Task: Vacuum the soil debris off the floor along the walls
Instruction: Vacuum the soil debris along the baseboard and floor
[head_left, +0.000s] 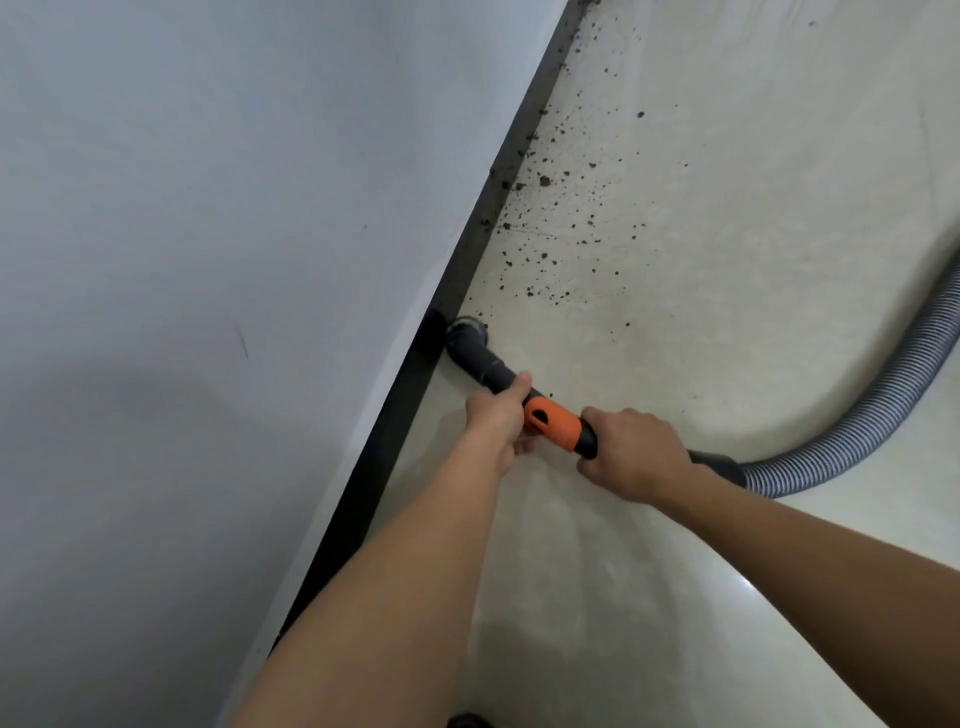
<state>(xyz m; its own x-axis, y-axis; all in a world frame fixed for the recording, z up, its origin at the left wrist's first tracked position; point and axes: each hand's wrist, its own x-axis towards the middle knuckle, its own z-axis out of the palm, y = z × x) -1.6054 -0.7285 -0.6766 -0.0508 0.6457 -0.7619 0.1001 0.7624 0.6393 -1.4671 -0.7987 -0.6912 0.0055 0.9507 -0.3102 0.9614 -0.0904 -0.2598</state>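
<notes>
both hands wrapped tight on the vacuum wand (498, 382), left hand (496, 421) ahead of the orange collar (553, 427), right hand (631, 454) behind, nozzle (465, 332) at the baseboard (467, 260), soil crumbs (550, 244) scattered on the floor (727, 208) just beyond.

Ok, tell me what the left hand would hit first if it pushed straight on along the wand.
The left hand points along the vacuum tube toward the dark baseboard. Going straight on, it would probably meet the baseboard first, near where the nozzle sits, with the wall above it. Depth is unclear.

Dark grey nozzle (470, 353), orange collar (553, 426), grey ribbed hose (883, 405); cream floor (727, 312) speckled with dark brown soil (544, 181); black skirting (457, 270).
</notes>
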